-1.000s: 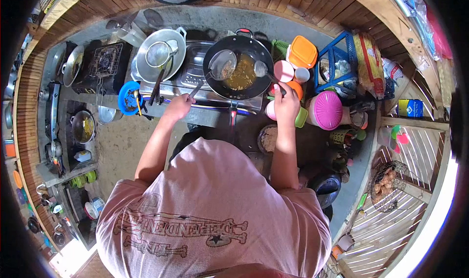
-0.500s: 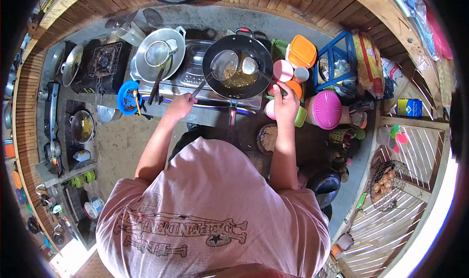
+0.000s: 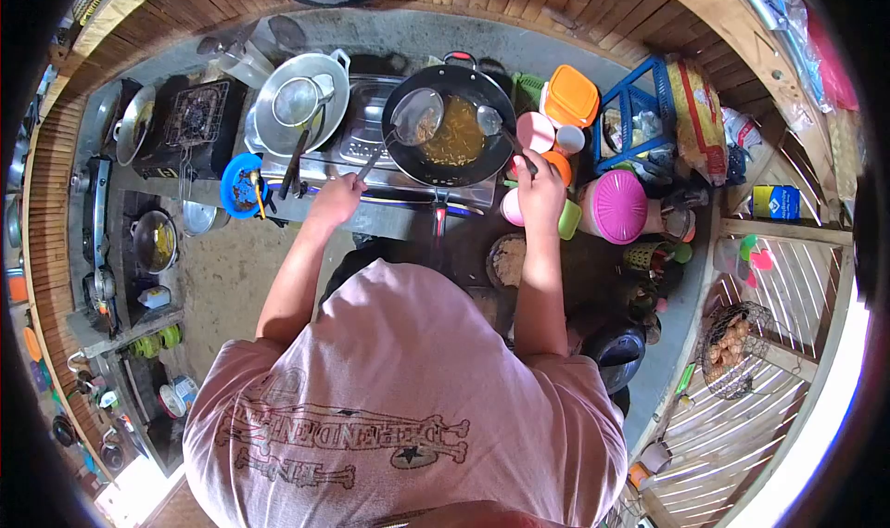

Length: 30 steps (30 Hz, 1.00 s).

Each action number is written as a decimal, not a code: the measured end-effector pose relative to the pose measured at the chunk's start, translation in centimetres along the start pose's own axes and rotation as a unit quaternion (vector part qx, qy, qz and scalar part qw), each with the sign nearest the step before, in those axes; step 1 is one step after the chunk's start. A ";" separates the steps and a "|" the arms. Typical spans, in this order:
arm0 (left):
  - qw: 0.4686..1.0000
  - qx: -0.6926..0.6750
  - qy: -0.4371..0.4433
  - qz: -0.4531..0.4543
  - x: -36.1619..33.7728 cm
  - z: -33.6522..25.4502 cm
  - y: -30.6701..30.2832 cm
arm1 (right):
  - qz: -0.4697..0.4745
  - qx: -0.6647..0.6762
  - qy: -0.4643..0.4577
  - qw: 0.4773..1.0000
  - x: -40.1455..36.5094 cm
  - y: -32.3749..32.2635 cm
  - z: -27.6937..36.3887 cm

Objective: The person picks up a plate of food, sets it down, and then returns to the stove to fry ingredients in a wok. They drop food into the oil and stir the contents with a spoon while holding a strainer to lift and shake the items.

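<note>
A black wok [image 3: 447,88] with brown oil and frying food stands on a steel gas stove [image 3: 371,162]. My left hand [image 3: 336,200] grips the handle of a round wire skimmer [image 3: 416,117], which hangs over the wok's left side with some food in it. My right hand [image 3: 541,190] holds a metal ladle [image 3: 489,120] by its dark handle, its bowl over the wok's right side.
Left of the wok sits a steel pan [image 3: 298,101] with a strainer and ladle, then a black burner [image 3: 195,120] and a blue bowl [image 3: 242,185]. On the right stand pink cups [image 3: 536,131], an orange-lidded box [image 3: 575,95], a pink lid [image 3: 619,207], a blue crate [image 3: 640,115].
The ladle swung into the middle of the wok and then back to its right side. The skimmer stayed over the left side, shifting slightly.
</note>
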<state>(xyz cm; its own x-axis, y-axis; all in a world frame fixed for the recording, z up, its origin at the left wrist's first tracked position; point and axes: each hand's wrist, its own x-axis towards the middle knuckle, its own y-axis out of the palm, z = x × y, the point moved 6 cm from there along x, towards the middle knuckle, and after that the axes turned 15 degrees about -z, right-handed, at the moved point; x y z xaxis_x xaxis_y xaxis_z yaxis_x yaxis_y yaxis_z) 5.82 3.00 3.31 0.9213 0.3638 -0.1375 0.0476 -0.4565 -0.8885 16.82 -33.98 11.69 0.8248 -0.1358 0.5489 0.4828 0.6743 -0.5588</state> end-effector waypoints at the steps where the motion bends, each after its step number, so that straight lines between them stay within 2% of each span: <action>1: 1.000 -0.007 0.002 -0.002 0.0 0.0 -0.1 | -0.003 0.017 0.008 1.000 -0.3 0.7 -0.4; 6: 0.999 -0.035 -0.008 -0.008 -0.1 -0.1 0.0 | -0.003 0.085 -0.011 0.996 -1.1 3.4 -0.5; 11: 0.999 -0.039 0.002 -0.036 -0.7 -0.6 -1.3 | 0.009 0.099 0.003 0.995 -1.7 1.9 0.1; 15: 0.998 0.002 0.001 -0.057 -1.0 -0.5 -2.0 | 0.016 0.131 0.069 0.989 -1.6 0.4 -1.8; 20: 0.995 0.051 0.010 -0.081 -0.5 -1.7 -2.4 | -0.022 0.064 0.026 0.997 0.0 -1.4 -1.5; 23: 0.998 0.020 0.011 -0.066 0.5 -1.8 -1.3 | -0.059 0.055 0.002 0.997 0.4 -1.0 -1.8; 26: 0.996 0.080 0.003 -0.027 1.3 -1.9 0.0 | -0.030 0.004 0.029 0.999 0.5 -0.5 -1.4; 29: 0.996 0.071 0.041 -0.022 2.0 -1.6 1.7 | -0.035 0.007 0.047 0.998 -0.4 0.6 -2.2; 30: 0.998 0.012 0.061 0.000 2.1 -1.7 2.5 | -0.037 0.025 0.062 0.997 -0.7 0.8 -2.4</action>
<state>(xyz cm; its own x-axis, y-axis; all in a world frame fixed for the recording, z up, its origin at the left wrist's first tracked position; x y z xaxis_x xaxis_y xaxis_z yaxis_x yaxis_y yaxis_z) 8.48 1.22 1.50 0.9614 0.2616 -0.0852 0.0391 -0.4367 -0.8988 17.37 -35.12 9.38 0.8186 -0.2736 0.5050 0.5316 0.6937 -0.4860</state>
